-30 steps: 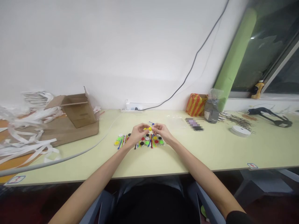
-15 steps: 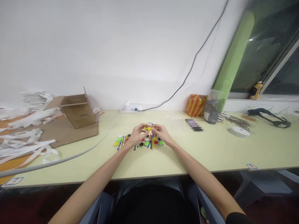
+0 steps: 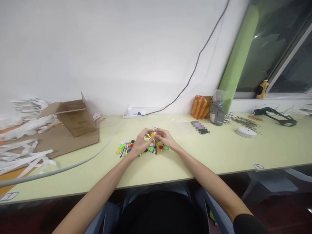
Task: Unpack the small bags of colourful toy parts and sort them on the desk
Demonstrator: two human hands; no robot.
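My left hand and my right hand meet above the table, fingertips closed together. Between them is a small yellow plastic piece, mostly covered by the fingers; earlier it looked arrow-shaped. Beneath and around the hands lies a row of small round pieces in several colours, among them a green disc and a red disc. Thin arrow-like sticks, such as a red one, lie among the discs. A blue stick rests just beyond the fingertips.
An open cardboard box and white strips are at the left. A grey cable crosses the table. A power strip sits by the wall. Rightward are a phone, a striped bag and a white roll.
The fingers have drawn closer around the yellow piece, so less of it shows. The whole view has shifted slightly; the discs and sticks stay in their row.
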